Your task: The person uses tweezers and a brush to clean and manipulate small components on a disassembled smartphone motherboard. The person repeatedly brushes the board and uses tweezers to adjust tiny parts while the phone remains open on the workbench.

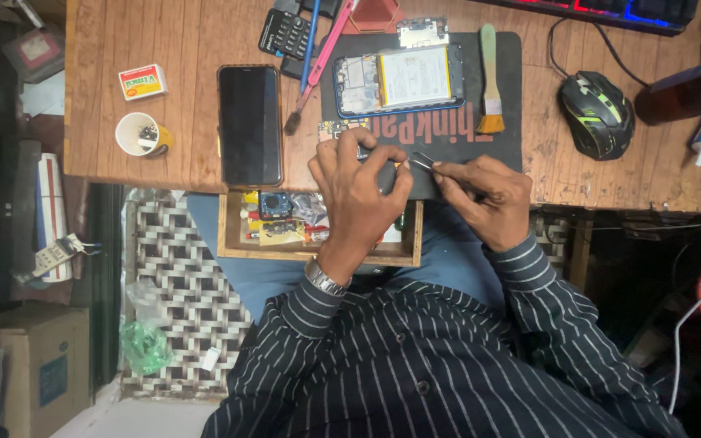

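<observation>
A small circuit board (341, 130) lies at the near left edge of the black mat (506, 97), mostly covered by the left hand (357, 182). That hand arches over it with the wrist bent and the knuckles raised, its fingers curled down and its grip pressed onto the board and the dark part beneath, though what exactly the fingertips pinch is hidden. Just right of the mat's near edge, the right hand (480, 191) comes in from the side, its forearm in a striped sleeve angled inward, thumb and forefinger pinching a slim metal tool, likely tweezers (422, 161), whose tip points toward the left hand. Farther back on the mat lies an opened phone (399, 81) with its battery showing, and a small brush (490, 81) rests at the right side of the mat. Left of the mat on the wooden counter (180, 49) lies a dark phone (250, 124), screen up, then a white cup (138, 134) and a small box (142, 81) beyond. Right of the mat sits a black mouse (596, 113). Below the mat's near edge an open drawer (237, 235) holds small parts.
</observation>
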